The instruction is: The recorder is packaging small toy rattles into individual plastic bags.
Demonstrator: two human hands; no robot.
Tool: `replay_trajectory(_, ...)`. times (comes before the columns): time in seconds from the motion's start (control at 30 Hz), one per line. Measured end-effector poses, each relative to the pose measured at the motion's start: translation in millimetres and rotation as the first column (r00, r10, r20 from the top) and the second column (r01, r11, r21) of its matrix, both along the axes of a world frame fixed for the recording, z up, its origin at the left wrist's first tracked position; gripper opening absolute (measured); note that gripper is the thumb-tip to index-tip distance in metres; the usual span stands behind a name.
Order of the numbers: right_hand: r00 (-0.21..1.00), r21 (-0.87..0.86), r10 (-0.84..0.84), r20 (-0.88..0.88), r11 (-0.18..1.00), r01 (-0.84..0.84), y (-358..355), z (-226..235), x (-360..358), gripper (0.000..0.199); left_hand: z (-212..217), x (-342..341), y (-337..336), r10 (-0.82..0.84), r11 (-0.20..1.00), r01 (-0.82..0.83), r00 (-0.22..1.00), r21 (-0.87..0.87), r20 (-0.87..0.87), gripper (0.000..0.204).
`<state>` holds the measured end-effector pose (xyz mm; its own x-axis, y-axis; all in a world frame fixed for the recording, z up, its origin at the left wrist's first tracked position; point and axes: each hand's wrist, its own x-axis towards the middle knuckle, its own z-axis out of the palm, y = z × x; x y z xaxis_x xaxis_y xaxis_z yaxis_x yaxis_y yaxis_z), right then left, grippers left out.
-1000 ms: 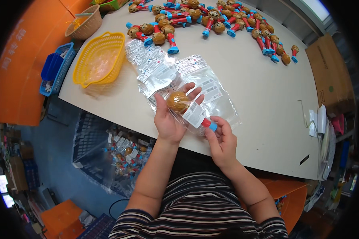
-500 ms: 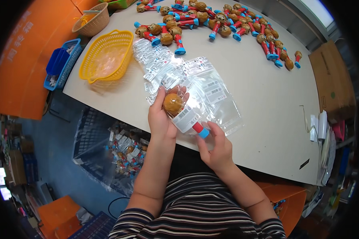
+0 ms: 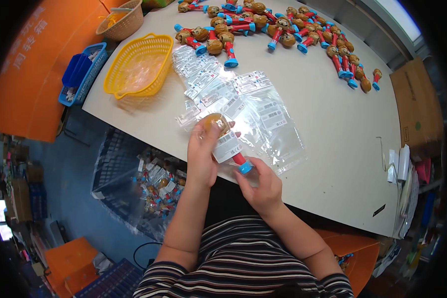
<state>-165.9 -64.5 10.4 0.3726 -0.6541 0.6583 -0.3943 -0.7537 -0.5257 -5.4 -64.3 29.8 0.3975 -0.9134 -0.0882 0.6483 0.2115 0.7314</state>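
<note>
My left hand (image 3: 203,149) is wrapped round the head end of a toy figure (image 3: 241,161) with a brown round head, red body and blue base. The toy lies inside a clear plastic bag with a white printed label (image 3: 227,147) over its middle. At the blue base, the thumb and fingers of my right hand (image 3: 263,186) close on the bag's lower end. Just beyond my hands, flat clear bags (image 3: 280,129) with printed headers lie overlapping on the table (image 3: 342,149). Many loose figures of the same kind (image 3: 228,49) are heaped along the far side.
A yellow basket (image 3: 111,74) stands at the table's left, with a tan basket (image 3: 121,31) and a blue basket (image 3: 92,69) beyond it. Below the left edge, a lined blue crate (image 3: 104,171) holds bagged figures. A cardboard box (image 3: 417,107) stands at right.
My left thumb has moved over the toy's head, and my right hand has shifted left, closing on the blue end. The bagged toy has moved slightly left and down.
</note>
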Motion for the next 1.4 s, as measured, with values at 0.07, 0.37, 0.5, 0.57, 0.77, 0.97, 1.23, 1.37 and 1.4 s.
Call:
replay_trajectory(0.07, 0.99, 0.36, 0.084, 0.113, 0.925, -0.12, 5, -3, 0, 0.05, 4, 0, 7, 0.064, 0.988, -0.075, 0.994, 0.137, 0.083, 0.041)
replay_trajectory(0.37, 0.921, 0.566, 0.224, 0.317, 0.735, -0.374, 11, 8, 3, 0.053, -11, 17, 19, -0.275, 0.926, 0.255, 0.961, -0.28, -0.032, 0.081)
replay_trajectory(0.5, 0.923, 0.583, 0.208, 0.323, 0.725, -0.367, 8, 5, 0, 0.053, 6, 20, 15, -0.317, 0.934, 0.29, 0.943, -0.209, -0.106, 0.086)
replay_trajectory(0.57, 0.937, 0.518, 0.196, 0.289, 0.791, -0.325, 7, 2, 0, 0.051, 7, 20, 20, -0.218, 0.958, 0.189, 0.968, -0.217, -0.121, 0.074)
replay_trajectory(0.77, 0.959, 0.587, 0.214, 0.184, 0.759, -0.282, 9, -1, 2, 0.057, 26, 21, 26, 0.013, 0.997, -0.03, 0.977, 0.074, 0.214, 0.054)
replay_trajectory(0.97, 0.974, 0.408, 0.196, -0.116, 0.903, -0.133, -14, 27, -22, 0.057, -11, 75, 81, 0.097, 0.986, -0.114, 0.986, -0.125, -0.138, 0.067)
replay_trajectory(1.23, 0.886, 0.22, -0.284, -0.365, 0.899, 0.379, -71, 33, -81, 0.04, -230, 216, 250, 0.434, 0.853, -0.416, 0.901, 0.315, 0.014, 0.05)
replay_trajectory(1.37, 0.892, 0.472, -0.23, -0.389, 0.781, 0.408, -77, 24, -90, 0.026, -252, 180, 257, 0.596, 0.486, -0.356, 0.803, 0.798, -0.005, 0.047)
replay_trajectory(1.4, 0.891, 0.475, -0.237, -0.387, 0.778, 0.412, -77, 27, -88, 0.026, -249, 178, 259, 0.593, 0.469, -0.548, 0.777, 0.692, 0.213, 0.044)
